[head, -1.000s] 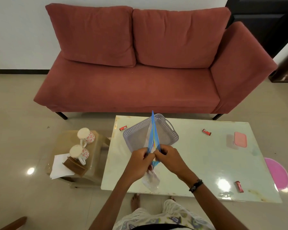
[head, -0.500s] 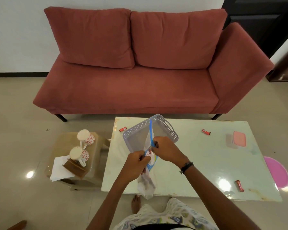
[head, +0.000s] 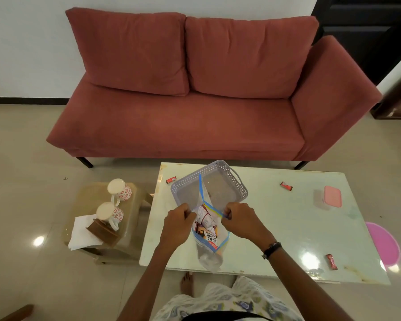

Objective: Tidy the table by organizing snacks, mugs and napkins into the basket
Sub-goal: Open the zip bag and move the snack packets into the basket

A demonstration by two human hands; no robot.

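While the mouth of a clear zip bag (head: 207, 230) is being pulled apart, one side is pinched shut in the left hand (head: 180, 222) and the blue-edged other side is gripped in the closed fingers of the right hand (head: 237, 220). Snack packets, one marked salted peanuts, are seen inside the bag, which is held up above the near edge of the counter (head: 276, 218). Just beyond the hands, the grey basket (head: 237, 185) is seen on the counter, and it looks empty or nearly so. Loose red snacks are left scattered: one (head: 171, 180) beside the basket's left corner, one (head: 286, 185) further right, one (head: 331, 261) near the front right. A pink-lidded box (head: 332, 196) is also left out. Two flowered mugs (head: 119, 189) and white napkins (head: 83, 230) are waiting on the side stool (head: 134, 246), well apart from the basket. By this showing, the sorting is judged barely begun.
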